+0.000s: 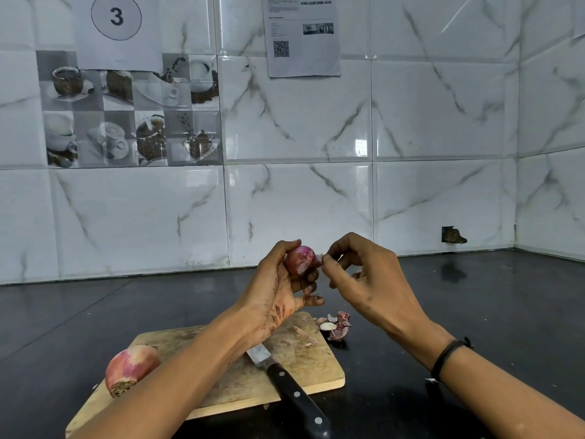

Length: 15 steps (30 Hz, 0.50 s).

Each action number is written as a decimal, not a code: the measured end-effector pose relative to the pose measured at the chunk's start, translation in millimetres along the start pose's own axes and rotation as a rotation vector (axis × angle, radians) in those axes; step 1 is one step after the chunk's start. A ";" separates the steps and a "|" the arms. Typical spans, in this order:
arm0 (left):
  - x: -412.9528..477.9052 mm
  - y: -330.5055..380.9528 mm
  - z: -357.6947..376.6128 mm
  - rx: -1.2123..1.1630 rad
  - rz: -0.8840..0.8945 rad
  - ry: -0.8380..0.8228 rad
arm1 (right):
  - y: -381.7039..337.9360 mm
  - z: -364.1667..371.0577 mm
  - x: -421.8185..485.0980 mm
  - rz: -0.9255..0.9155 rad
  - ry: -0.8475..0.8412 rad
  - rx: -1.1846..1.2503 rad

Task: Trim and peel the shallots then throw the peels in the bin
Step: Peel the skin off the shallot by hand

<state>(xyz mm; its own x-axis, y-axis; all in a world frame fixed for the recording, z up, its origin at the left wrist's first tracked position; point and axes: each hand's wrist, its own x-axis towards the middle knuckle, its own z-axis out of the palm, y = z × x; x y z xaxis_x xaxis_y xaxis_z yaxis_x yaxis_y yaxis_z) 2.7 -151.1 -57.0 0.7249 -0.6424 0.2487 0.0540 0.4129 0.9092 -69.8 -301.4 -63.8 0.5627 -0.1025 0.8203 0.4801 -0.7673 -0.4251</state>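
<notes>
Nearest lay a black-handled knife [297,397], its blade on a wooden cutting board [240,384] that sat on the dark counter [474,312]. On the board's near left part rested an unpeeled shallot [129,369], root end toward the camera, untouched by either hand. Just off the board's far right corner sat a small heap of peels [337,327], with a few scraps on the board beside it. Above and beyond, the left hand [278,293] gripped the held shallot [300,259] with fingers curled round it, raised clear of the board, while the right hand [364,277] pinched a flap of skin [320,256] at its right side between thumb and forefinger. The step in hand looked like peeling this bulb. The next move probably called for a steady pull away from the bulb, with the left grip firm, then dropping the skin onto the heap. One shallot remained to do, and no bin was in view. Farthest stood the tiled wall [411,122]
</notes>
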 end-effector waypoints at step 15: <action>0.6 -0.7 1.4 -0.061 0.016 0.058 | -4.6 -3.3 -0.2 0.033 0.017 0.167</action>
<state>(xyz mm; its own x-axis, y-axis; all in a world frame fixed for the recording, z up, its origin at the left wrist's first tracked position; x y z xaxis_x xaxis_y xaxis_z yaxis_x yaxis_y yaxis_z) 2.1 -152.7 -57.1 0.7645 -0.5974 0.2420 0.0819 0.4625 0.8828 -74.4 -299.9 -60.8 0.5688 -0.1378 0.8108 0.5673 -0.6480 -0.5081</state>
